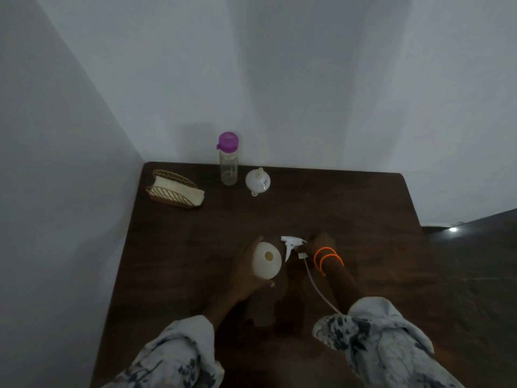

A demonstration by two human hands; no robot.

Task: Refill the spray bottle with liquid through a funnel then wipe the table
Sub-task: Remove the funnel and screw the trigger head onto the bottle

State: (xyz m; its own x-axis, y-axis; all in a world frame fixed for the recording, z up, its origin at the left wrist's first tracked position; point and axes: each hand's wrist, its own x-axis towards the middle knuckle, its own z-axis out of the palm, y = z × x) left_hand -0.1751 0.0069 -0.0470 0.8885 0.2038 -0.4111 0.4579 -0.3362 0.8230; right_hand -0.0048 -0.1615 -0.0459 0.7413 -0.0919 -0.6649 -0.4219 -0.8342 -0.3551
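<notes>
Near the front edge of the worktop [349, 208], toward its middle, the spray bottle [266, 260] stood uncapped, its round mouth open to the ceiling. The left hand [246, 271] was wrapped round the bottle's body, fingers curled about its left and near sides. The right hand [314, 245], just beside the bottle on its right, pinched the removed trigger head [292, 245] by its collar, the nozzle pointing toward the back edge and the dip tube [319, 289] trailing back toward the right sleeve [377, 337].

Hazards, as judged from where I stood: the dip tube hung free and may have carried residue, so it could drip on the worktop or snag the sleeve when the head was set down. The bottle was light and appeared near empty; released carelessly, it could tip. The funnel [257, 181] lay spout-up near the back edge, well apart from the open mouth, beside the clear bottle [228, 161] with the purple cap [228, 140]. A funnel seated off-centre, or a fast pour, would likely spill over the neck. Lighting was poor, which made judging the fill level harder.

The cloth [179, 189] sat in a wire holder [170, 196] at the back left corner, untouched.
</notes>
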